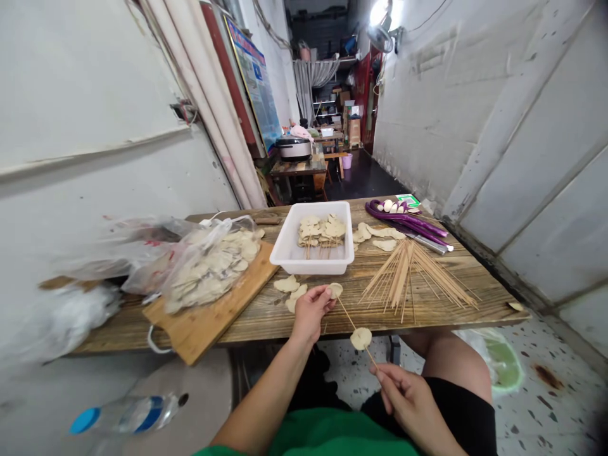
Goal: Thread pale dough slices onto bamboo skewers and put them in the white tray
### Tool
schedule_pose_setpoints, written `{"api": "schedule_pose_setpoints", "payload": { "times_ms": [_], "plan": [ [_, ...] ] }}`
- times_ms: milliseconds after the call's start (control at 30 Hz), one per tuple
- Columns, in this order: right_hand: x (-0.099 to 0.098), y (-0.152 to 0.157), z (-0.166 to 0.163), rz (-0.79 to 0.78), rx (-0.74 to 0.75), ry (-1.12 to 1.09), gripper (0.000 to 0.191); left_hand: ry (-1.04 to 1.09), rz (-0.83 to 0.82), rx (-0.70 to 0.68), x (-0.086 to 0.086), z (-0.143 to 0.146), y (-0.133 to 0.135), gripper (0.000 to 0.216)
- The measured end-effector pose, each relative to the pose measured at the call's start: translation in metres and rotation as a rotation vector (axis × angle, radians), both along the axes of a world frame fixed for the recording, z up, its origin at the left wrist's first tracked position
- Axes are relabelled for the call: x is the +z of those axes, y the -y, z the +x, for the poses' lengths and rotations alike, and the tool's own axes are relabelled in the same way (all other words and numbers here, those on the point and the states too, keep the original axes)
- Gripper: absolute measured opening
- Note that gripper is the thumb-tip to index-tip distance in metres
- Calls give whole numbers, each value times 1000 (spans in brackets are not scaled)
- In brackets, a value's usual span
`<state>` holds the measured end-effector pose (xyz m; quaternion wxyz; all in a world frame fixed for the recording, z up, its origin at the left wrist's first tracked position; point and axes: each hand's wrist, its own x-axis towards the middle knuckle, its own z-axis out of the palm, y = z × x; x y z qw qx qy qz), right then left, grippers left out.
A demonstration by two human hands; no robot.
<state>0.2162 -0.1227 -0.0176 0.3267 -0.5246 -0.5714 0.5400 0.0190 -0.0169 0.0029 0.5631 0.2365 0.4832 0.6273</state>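
My right hand [403,396] is closed round the lower end of a thin wooden skewer [348,315]. One pale beige slice [361,339] is threaded partway along it. At the skewer's upper tip, my left hand [311,311] pinches another round pale slice [335,291]. Whether the tip has pierced that slice I cannot tell. Just beyond my hands stands a white plastic tub [280,253] with several loaded skewers [322,231] in it. Loose slices [286,284] lie on the wood between the tub and my left hand.
Bare skewers [406,272] fan out on the wooden table [332,323] at right, before purple strands [408,221] and a knife [430,244]. More slices [380,234] lie beside the tub. At left, a plastic bag of slices [213,269] rests on a cutting board [256,288].
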Motion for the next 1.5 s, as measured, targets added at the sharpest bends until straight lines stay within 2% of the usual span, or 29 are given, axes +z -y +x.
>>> {"api": "schedule_pose_setpoints", "payload": {
  "times_ms": [500,700,933,1133,1500],
  "plan": [
    [-1,-1,-4,-4,3,10,40,-78,43,46,-10,-1,-3,32],
    [1,-4,-9,19,-23,21,44,-180,52,34,-12,6,2,29],
    [-4,-2,-8,100,-43,44,42,41,-22,16,-6,7,1,35],
    [-12,-2,-3,100,-50,59,44,169,-64,-60,4,1,1,25],
    [-18,-2,2,192,5,66,45,144,-65,-62,12,-1,2,21]
  ]
}}
